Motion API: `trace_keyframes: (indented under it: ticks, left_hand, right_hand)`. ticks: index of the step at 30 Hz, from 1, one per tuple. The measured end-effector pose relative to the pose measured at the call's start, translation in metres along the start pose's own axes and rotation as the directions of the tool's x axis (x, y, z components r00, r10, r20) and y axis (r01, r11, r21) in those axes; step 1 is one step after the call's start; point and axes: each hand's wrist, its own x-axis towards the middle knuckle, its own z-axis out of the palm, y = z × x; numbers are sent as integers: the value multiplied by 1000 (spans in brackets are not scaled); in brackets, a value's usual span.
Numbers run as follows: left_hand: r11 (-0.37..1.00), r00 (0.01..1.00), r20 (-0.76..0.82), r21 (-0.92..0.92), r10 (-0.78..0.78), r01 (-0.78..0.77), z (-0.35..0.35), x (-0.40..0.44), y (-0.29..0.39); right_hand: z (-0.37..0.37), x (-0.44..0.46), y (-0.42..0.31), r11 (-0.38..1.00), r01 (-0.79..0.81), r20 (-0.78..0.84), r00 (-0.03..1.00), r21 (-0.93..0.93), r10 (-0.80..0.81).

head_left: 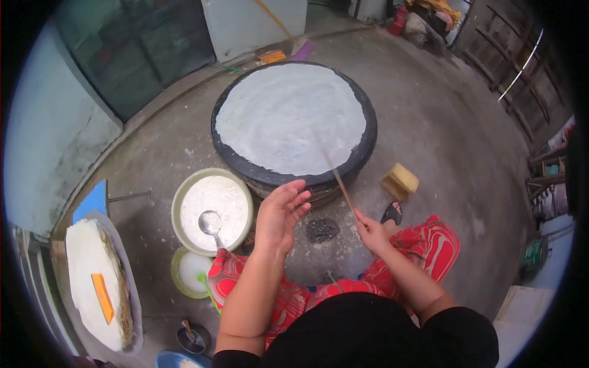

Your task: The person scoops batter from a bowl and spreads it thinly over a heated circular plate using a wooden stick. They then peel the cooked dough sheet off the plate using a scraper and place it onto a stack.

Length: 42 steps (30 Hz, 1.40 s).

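Note:
A thin white sheet of batter (288, 116) covers most of a large round black griddle (362, 150). My right hand (370, 233) is closed around the lower end of a thin wooden stick (345, 191), whose blurred far end lies over the sheet's front right part. My left hand (283, 214) is raised just in front of the griddle's near edge, its fingers apart and nothing in it. Left of that hand stands a large bowl of white batter (224, 193) with a metal ladle (210, 222) in it.
A smaller bowl of whitish liquid (194, 270) sits below the large one. At far left is a tall stack of white sheets (92, 276) with an orange scraper (103, 297) on top. A yellowish block (400, 180) lies right of the griddle, near my foot.

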Motion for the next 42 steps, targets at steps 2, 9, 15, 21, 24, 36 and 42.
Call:
trace_keyframes:
  ticks: [2, 9, 15, 21, 24, 36, 42]
  left_hand:
    - [1000, 1000, 18, -6, -1, 1, 1, -4, 1]
    - [999, 998, 53, -21, -38, 40, -1, -7, -2]
    - [999, 996, 94, -46, 1, 3, -4, -9, -7]
    - [1000, 999, 45, -15, -22, 23, -7, -1, -4]
    - [999, 999, 33, -36, -14, 16, -11, 0, -1]
    - [952, 959, -34, -116, 281, -283, -43, -42, 61]
    - [437, 297, -324, 596, 898, -673, -182, -86, 122]
  right_hand:
    - [0, -8, -1, 835, -299, 235, 949, 462, 210]
    - [19, -17, -5, 942, 319, 52, 944, 102, -326]
    - [90, 5, -68, 978, -161, 573, 818, 134, 56]
    - [193, 57, -88, 961, -73, 664, 737, 266, -128]
    - [219, 62, -107, 977, -146, 706, 708, 158, -8]
    - [148, 31, 19, 947, 194, 750, 658, -257, 69]
    - [99, 14, 111, 938, -129, 769, 543, -321, 338]
